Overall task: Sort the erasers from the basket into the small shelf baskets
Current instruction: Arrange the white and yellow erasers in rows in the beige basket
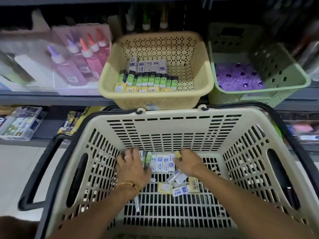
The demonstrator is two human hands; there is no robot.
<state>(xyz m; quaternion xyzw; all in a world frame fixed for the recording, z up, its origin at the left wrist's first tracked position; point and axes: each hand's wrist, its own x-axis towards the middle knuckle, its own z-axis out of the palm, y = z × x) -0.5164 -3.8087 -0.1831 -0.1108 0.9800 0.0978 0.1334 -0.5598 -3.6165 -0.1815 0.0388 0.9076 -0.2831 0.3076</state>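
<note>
Sleeved erasers (161,163) in the shopping basket (172,130) look light, firm and slick, so we'd pinch them across the short sides; our left hand (132,167) lies spread over the row, right hand (188,163) pinches a yellow eraser (177,154); slotted floor could snag, cream shelf basket (198,66) has room.

The dark shelf (51,98) carries a yellow basket (155,99), a green basket (259,94) and glue bottles (76,62).
</note>
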